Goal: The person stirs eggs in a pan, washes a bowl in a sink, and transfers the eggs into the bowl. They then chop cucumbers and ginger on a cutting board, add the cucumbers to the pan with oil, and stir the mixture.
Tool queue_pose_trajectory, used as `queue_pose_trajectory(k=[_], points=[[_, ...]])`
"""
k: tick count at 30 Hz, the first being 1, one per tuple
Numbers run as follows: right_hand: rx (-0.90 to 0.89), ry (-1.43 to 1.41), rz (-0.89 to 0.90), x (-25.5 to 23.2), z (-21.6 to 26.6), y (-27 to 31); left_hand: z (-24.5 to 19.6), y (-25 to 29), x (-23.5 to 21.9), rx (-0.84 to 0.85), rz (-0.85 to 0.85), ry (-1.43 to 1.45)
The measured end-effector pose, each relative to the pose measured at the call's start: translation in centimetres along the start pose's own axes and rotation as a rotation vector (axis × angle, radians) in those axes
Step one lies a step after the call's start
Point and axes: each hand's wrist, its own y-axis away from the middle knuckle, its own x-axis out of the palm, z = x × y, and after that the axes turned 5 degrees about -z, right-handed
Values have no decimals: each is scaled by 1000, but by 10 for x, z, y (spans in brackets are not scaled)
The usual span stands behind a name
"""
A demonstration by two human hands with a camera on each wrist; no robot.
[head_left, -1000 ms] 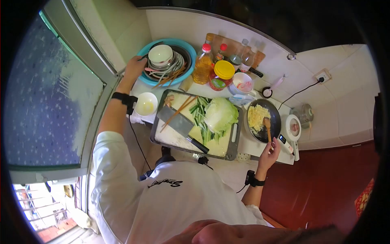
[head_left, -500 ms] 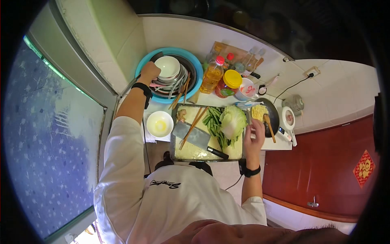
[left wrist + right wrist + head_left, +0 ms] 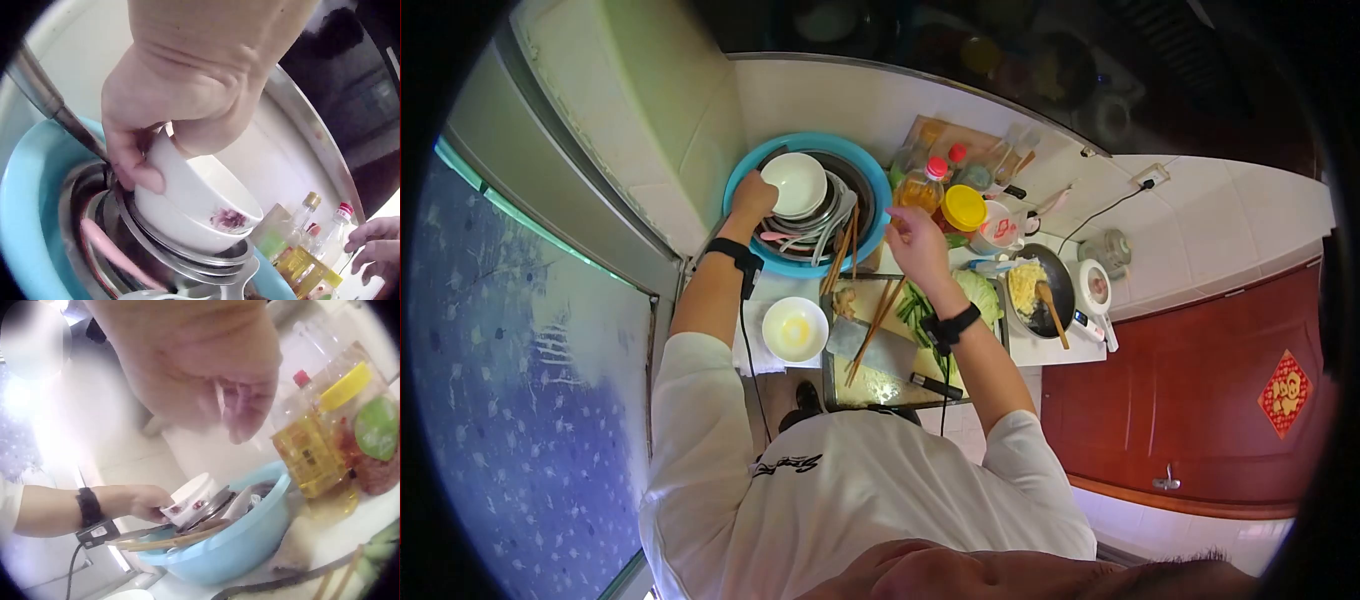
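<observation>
My left hand grips the rim of a white bowl on stacked dishes in the blue basin. In the left wrist view, that hand has thumb and fingers around the rim of the flowered bowl, tilted above a second bowl. Metal dishes and a pink handle lie below. Holding nothing visible, my right hand hovers over the board's back edge, near the oil bottle. Its fingers are loosely bent in the right wrist view.
A bowl with yellow residue stands left of the cutting board, which bears a cleaver, chopsticks, cut greens and cabbage. Jars and bottles line the wall. Right of the board is a pan of egg with a spatula.
My right hand has let go of the spatula and moved left across the board toward the basin. My left hand has stayed at the basin and now grips the bowl's rim. The head view has shifted.
</observation>
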Motion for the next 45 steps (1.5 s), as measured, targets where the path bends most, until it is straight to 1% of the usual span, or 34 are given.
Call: queue_pose_trajectory(k=[1, 2, 4, 5, 7, 8, 9, 11, 12, 13, 15, 16, 17, 19, 20, 21, 22, 23, 25, 26, 28, 29, 30, 31, 32, 34, 36, 37, 38, 39, 40, 42, 43, 45], points=[[44, 6, 30, 11, 1, -8, -4, 6, -4, -93, 0, 177], [87, 12, 59, 22, 2, -14, -3, 8, -3, -91, 1, 178], [102, -27, 93, 52, -8, -22, 0, 9, -3, -194, -18, 378], [115, -66, 126, 64, -13, -24, 0, 12, -4, -189, -18, 377], [128, -77, 150, 74, -3, -32, -7, 24, -7, -134, -24, 319], [110, -57, 153, 82, -6, -36, 0, 21, -3, -137, -11, 226], [92, -39, 156, 89, -8, -40, 4, 19, 2, -133, -12, 224], [88, -69, 145, 100, -12, -48, 12, 17, 10, 4, -62, 52], [114, -43, 191, 109, -21, -51, 14, 15, 13, -6, -38, -58], [139, -16, 239, 115, -27, -53, 8, 21, 12, -3, -38, -65], [172, -45, 227, 123, -35, -55, -1, 34, 11, 65, -191, -297], [203, -68, 219, 126, -37, -58, -2, 33, 9, 65, -192, -302], [206, -71, 221, 129, -40, -60, -2, 32, 9, 57, -154, -304], [499, -297, 277, 130, -39, -63, 2, 31, 11, 48, -107, -314], [506, -301, 276, 131, -38, -62, 6, 28, 11, 40, -85, -245], [609, -448, 226, 131, -35, -61, 7, 28, 11, 31, -63, -176], [709, -597, 173, 130, -32, -61, 6, 27, 10, 34, -60, -181], [712, -601, 169, 128, -31, -63, 7, 27, 9, 39, -66, -155], [832, -737, 164, 126, -31, -62, 6, 33, 7, 43, -63, -134], [837, -740, 162, 125, -31, -61, 5, 34, 6, 18, -69, -105], [936, -842, 177, 123, -31, -61, 8, 35, 5, -5, -74, -80], [938, -845, 175, 122, -31, -62, 13, 33, 5, 30, -73, -27], [896, -848, 258, 118, -25, -64, 16, 31, 5, 66, -75, 28], [857, -849, 344, 113, -17, -66, 11, 31, 4, 63, -75, 27], [868, -848, 350, 112, -8, -65, 8, 33, 4, 49, -94, 4], [792, -812, 175, 108, 14, -63, 8, 42, 6, 32, -107, -26], [796, -837, 162, 113, 7, -60, 7, 45, 8, 285, -252, -197], [797, -862, 150, 117, 3, -57, 11, 44, 9, 285, -255, -197], [787, -866, 150, 121, 0, -58, 13, 39, 11, 294, -186, -58], [832, -863, 114, 124, 0, -58, 12, 38, 8, 301, -113, 79], [883, -860, 78, 127, 1, -55, 12, 42, 6, 302, -114, 73], [867, -817, 38, 128, 6, -53, 5, 52, 9, 245, -109, 83], [854, -769, 0, 127, 10, -53, 6, 54, 13, 252, -107, 81], [835, -710, 10, 126, 8, -55, 6, 57, 18, 256, -172, -6]])
